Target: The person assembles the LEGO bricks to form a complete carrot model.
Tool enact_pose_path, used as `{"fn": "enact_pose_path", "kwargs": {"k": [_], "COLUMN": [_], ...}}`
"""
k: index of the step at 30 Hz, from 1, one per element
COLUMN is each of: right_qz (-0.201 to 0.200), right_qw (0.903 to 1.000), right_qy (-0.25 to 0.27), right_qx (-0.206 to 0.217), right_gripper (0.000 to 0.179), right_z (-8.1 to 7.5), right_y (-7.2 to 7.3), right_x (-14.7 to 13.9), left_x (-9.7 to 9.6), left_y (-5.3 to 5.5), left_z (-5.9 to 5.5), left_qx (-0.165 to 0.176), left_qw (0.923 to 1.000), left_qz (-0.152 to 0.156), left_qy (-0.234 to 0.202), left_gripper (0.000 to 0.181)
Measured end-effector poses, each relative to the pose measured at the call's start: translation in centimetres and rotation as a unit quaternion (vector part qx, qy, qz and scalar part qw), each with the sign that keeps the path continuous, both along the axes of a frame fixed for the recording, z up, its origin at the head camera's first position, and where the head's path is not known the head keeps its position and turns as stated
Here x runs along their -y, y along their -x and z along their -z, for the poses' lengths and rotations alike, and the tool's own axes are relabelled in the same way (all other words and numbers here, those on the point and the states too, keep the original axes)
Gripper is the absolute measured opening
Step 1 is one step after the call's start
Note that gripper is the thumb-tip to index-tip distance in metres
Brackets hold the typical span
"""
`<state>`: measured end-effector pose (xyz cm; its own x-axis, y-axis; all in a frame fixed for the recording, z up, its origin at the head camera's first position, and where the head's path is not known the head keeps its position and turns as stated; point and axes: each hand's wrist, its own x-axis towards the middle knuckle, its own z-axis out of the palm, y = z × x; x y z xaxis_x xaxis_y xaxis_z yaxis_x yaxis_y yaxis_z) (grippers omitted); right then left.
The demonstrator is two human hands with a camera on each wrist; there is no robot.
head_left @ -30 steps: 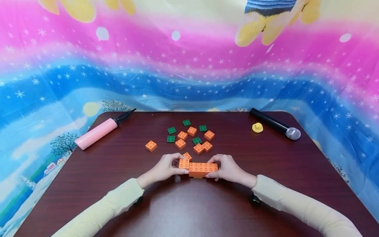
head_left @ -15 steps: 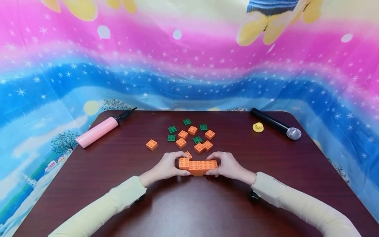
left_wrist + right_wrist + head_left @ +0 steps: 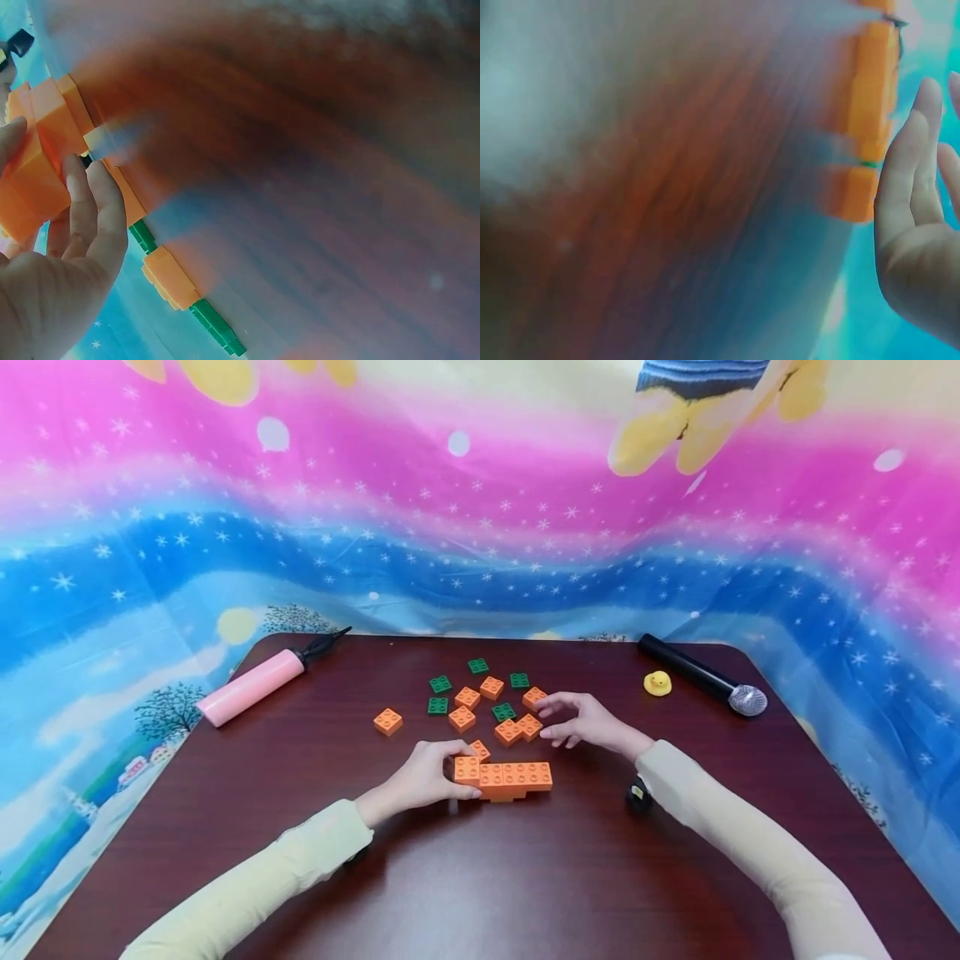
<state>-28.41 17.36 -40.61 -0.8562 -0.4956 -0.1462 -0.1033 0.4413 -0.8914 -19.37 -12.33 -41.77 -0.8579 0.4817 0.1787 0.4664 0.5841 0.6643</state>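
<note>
My left hand grips the left end of a joined row of orange toy building bricks, thumb in front and fingers behind. A smaller orange piece juts out under the row. In the left wrist view the thumb presses the orange bricks while two fingers stand off them. My right hand has its fingers apart and holds nothing. Its fingertips are right at a loose orange brick, its thumb close to another orange brick. In the right wrist view this hand appears beside a line of orange bricks.
Several loose orange bricks and flat green bricks lie beyond the row on the dark table. A pink hand pump is at the left. A yellow rubber duck and a black microphone lie at the right.
My right hand has let go of the right end of the brick row and moved away and to the right, to the loose orange bricks. My left hand keeps its grip.
</note>
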Motion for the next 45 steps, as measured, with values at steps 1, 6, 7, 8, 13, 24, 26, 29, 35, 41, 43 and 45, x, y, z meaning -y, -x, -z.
{"fn": "enact_pose_path", "kwargs": {"k": [1, 6, 7, 8, 13, 24, 26, 29, 35, 41, 43, 45], "right_qz": [0.002, -0.009, -0.015, -0.021, -0.047, -0.023, -0.017, -0.011, 0.002, 0.025, 0.022, 0.011], "right_qw": [0.9999, 0.9981, 0.9977, 0.9972, 0.9945, 0.9960, 0.9961, 0.9962, 0.9960, 0.9976, 0.9978, 0.9979], "right_qy": [0.000, 0.009, 0.008, 0.007, -0.001, -0.022, -0.023, -0.022, -0.008, 0.026, 0.041, 0.053], "right_qx": [0.015, 0.060, 0.066, 0.071, 0.094, 0.084, 0.084, 0.084, 0.089, 0.060, 0.047, 0.035], "right_gripper": [0.051, 0.054, 0.054, 0.055, 0.055, 0.046, 0.045, 0.044, 0.045, 0.049, 0.049, 0.048], "right_z": [0.3, 1.2, 1.4, 1.5, 2.0, 2.2, 2.2, 2.1, 1.6, 0.3, -0.2, -0.5], "right_y": [0.5, 1.8, 1.9, 2.0, 2.2, 2.3, 2.3, 2.1, 1.0, -1.4, -2.4, -3.4], "right_x": [-0.1, -0.2, -0.2, -0.2, 0.0, 0.7, 0.7, 0.8, 0.3, -0.6, -0.6, -0.5], "left_x": [0.0, -0.3, -0.4, -0.4, -0.5, -0.4, -0.3, -0.3, -0.1, 0.1, 0.1, 0.2], "left_y": [0.0, 0.1, 0.1, 0.0, 0.0, 0.0, -0.1, -0.2, -0.3, -0.3, -0.2, -0.2], "left_z": [0.0, 0.0, 0.0, 0.0, 0.0, -0.1, -0.1, -0.1, 0.0, 0.0, 0.0, 0.0], "left_qx": [0.002, 0.019, 0.021, 0.023, 0.025, 0.022, 0.018, 0.006, -0.007, -0.005, -0.005, -0.008], "left_qw": [1.0000, 0.9998, 0.9997, 0.9997, 0.9997, 0.9997, 0.9998, 0.9999, 0.9993, 0.9992, 0.9992, 0.9991], "left_qz": [0.001, 0.007, 0.008, 0.008, 0.004, 0.004, -0.002, -0.004, -0.007, -0.007, -0.007, -0.007], "left_qy": [0.000, -0.007, -0.008, -0.008, 0.000, -0.003, -0.005, -0.016, -0.037, -0.039, -0.040, -0.040], "left_gripper": [0.043, 0.044, 0.044, 0.044, 0.044, 0.047, 0.047, 0.046, 0.041, 0.040, 0.040, 0.041]}}
